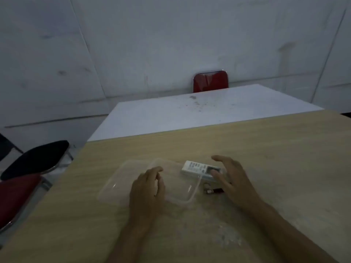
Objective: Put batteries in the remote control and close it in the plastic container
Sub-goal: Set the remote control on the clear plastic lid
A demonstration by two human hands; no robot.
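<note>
The white remote control lies on the worktop between the right hand's wide-spread fingers; the left hand's loosely curled fingers hover over the plastic container, holding nothing.

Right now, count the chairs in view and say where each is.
3. A red chair behind the far white table, a black chair and another red chair at the left. More may be out of frame.
</note>
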